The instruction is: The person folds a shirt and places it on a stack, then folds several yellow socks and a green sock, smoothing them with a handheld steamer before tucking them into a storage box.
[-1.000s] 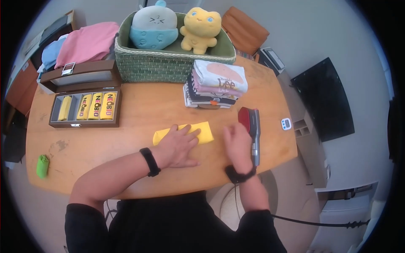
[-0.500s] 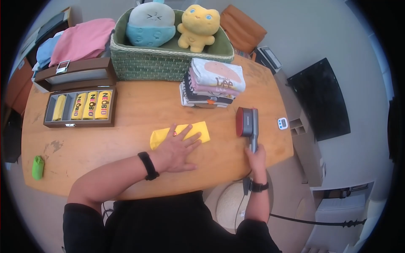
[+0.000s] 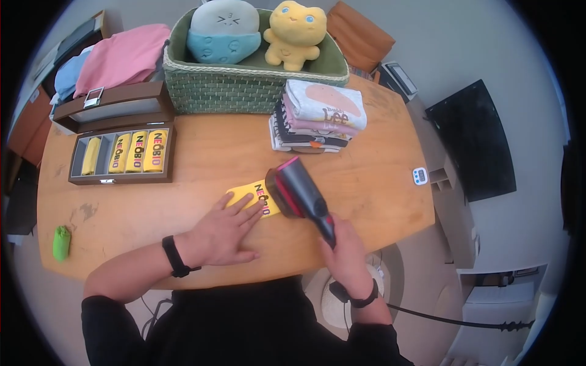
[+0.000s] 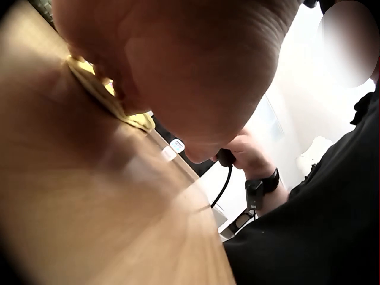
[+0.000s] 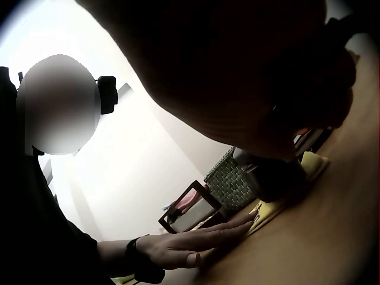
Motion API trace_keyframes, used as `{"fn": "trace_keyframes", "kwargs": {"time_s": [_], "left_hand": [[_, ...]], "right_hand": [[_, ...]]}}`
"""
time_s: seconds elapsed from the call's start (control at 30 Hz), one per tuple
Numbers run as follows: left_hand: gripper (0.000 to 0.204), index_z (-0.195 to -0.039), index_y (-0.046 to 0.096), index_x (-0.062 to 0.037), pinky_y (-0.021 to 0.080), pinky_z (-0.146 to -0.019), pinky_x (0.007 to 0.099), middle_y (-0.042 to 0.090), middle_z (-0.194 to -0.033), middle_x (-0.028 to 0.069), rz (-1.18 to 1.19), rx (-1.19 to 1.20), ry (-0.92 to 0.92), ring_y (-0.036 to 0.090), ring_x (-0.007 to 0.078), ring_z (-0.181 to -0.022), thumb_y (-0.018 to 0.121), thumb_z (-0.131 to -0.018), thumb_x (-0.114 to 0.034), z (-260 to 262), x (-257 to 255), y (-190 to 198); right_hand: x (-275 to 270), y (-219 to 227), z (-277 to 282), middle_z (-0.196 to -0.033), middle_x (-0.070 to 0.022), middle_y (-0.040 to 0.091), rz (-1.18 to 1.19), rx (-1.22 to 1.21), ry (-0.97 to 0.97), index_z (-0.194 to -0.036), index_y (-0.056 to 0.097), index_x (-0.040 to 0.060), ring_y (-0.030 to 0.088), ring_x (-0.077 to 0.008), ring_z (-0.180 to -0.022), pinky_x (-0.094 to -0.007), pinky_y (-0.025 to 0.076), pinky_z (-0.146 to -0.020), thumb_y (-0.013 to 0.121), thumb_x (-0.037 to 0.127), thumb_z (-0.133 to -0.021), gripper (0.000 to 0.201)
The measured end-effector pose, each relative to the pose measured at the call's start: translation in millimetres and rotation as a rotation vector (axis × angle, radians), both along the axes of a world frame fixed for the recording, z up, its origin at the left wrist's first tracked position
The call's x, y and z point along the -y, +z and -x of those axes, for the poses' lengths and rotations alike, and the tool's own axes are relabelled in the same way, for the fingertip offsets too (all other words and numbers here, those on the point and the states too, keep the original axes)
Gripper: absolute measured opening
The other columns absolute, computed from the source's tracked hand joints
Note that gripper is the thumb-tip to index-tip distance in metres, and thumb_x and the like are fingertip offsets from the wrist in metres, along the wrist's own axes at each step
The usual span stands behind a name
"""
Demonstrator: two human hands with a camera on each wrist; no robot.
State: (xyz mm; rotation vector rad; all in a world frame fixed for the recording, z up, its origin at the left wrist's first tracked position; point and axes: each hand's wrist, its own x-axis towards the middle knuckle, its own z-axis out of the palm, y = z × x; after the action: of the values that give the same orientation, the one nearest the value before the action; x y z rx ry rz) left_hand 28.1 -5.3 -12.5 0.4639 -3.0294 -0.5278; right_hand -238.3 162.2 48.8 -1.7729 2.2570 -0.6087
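Step, judged: ironing. My left fingers (image 3: 250, 215), spread, steady the yellow cloth (image 3: 247, 188); right fingers (image 3: 343, 233) clamped round the iron (image 3: 300, 193). Next needs a level glide, left fingers clear.

Yellow cloth (image 3: 249, 190), dark lettering; the grey-black brush (image 3: 300, 190) seems pink-trimmed.

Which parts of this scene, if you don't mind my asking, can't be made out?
Head view: part of the yellow cloth, covered by the iron and the left hand.
Head view: the iron's underside, turned away from the camera.
Head view: the timer's digits, too small to read.
Right wrist view: the right hand's fingers, lost in shadow.
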Motion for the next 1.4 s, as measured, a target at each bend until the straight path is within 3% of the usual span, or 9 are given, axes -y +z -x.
{"fn": "trace_keyframes", "kwargs": {"time_s": [0.27, 0.47, 0.53, 0.73, 0.8, 1.1, 1.2, 1.4], "left_hand": [[0.091, -0.159, 0.043, 0.006, 0.017, -0.132, 0.0587, 0.036, -0.172, 0.0172, 0.025, -0.066, -0.035, 0.031, 0.0371, -0.161, 0.054, -0.101, -0.064, -8.9, -2.3, -7.0], [0.082, -0.151, 0.05, 0.0093, 0.03, -0.128, 0.0561, 0.047, -0.161, 0.0263, -0.029, -0.079, 0.02, 0.043, 0.0399, -0.153, 0.068, -0.097, -0.049, -33.2, -10.2, 2.9], [0.077, -0.143, 0.057, 0.0113, 0.034, -0.125, 0.0536, 0.054, -0.153, 0.0289, -0.016, -0.099, 0.037, 0.047, 0.0406, -0.148, 0.075, -0.092, -0.042, -42.6, -10.0, 7.5], [0.073, -0.137, 0.061, 0.0122, 0.036, -0.123, 0.0531, 0.057, -0.149, 0.0278, -0.003, -0.185, 0.015, 0.051, 0.0402, -0.142, 0.075, -0.091, -0.042, -48.3, -10.9, 3.1], [0.072, -0.137, 0.061, 0.0122, 0.037, -0.123, 0.053, 0.057, -0.149, 0.0278, 0.0, -0.173, 0.019, 0.051, 0.0402, -0.143, 0.075, -0.091, -0.042, -48.0, -12.1, 3.6], [0.068, -0.135, 0.063, 0.0114, 0.039, -0.122, 0.0519, 0.062, -0.143, 0.0277, -0.006, -0.191, 0.034, 0.056, 0.0413, -0.138, 0.076, -0.09, -0.039, -51.2, -13.7, 0.7], [0.067, -0.133, 0.063, 0.0113, 0.042, -0.12, 0.0514, 0.063, -0.141, 0.0286, -0.03, -0.2, 0.03, 0.059, 0.0425, -0.134, 0.077, -0.089, -0.037, -46.9, -12.4, 8.6], [0.065, -0.132, 0.063, 0.0112, 0.046, -0.117, 0.0505, 0.064, -0.139, 0.0302, -0.017, -0.201, 0.054, 0.061, 0.0429, -0.13, 0.078, -0.089, -0.036, -45.4, -14.9, 10.3]], "right_hand": [[-3.1, 0.6, -1.6, -0.111, -0.0223, 0.064, -0.131, -0.168, -0.123, -0.147, 0.053, 0.0087, 0.067, -0.0461, -0.097, -0.0536, 0.056, -0.081, 0.068, 0.011, -0.095, 0.054], [2.1, 14.4, -21.1, -0.108, -0.0207, 0.063, 0.019, -0.129, -0.012, -0.148, 0.053, 0.007, 0.067, -0.0444, -0.094, -0.0538, 0.056, -0.078, 0.07, 0.013, -0.096, 0.055], [5.5, 14.5, -29.6, -0.108, -0.0204, 0.062, -0.027, -0.155, 0.033, -0.148, 0.053, 0.007, 0.067, -0.0439, -0.093, -0.053, 0.056, -0.078, 0.071, 0.013, -0.095, 0.056], [29.8, -0.9, -45.9, -0.106, -0.02, 0.061, -0.132, -0.201, 0.081, -0.148, 0.053, 0.005, 0.067, -0.0428, -0.091, -0.052, 0.056, -0.074, 0.071, 0.01, -0.094, 0.058], [39.2, -1.6, -44.3, -0.106, -0.0199, 0.061, -0.033, -0.231, 0.114, -0.148, 0.054, 0.0056, 0.066, -0.0425, -0.089, -0.0521, 0.055, -0.072, 0.07, 0.009, -0.094, 0.057], [37.3, 3.0, -66.5, -0.104, -0.0179, 0.06, -0.139, -0.258, 0.153, -0.146, 0.055, 0.0035, 0.067, -0.0395, -0.087, -0.0504, 0.056, -0.071, 0.071, 0.01, -0.091, 0.057], [50.0, -6.9, -66.6, -0.102, -0.016, 0.06, -0.058, -0.243, 0.179, -0.145, 0.056, 0.0042, 0.066, -0.0376, -0.086, -0.049, 0.056, -0.07, 0.07, 0.011, -0.09, 0.057], [25.8, -11.0, -68.4, -0.109, -0.0189, 0.061, -0.152, -0.217, 0.163, -0.148, 0.053, 0.0049, 0.066, -0.0411, -0.093, -0.05, 0.056, -0.075, 0.074, 0.01, -0.089, 0.063]]}}
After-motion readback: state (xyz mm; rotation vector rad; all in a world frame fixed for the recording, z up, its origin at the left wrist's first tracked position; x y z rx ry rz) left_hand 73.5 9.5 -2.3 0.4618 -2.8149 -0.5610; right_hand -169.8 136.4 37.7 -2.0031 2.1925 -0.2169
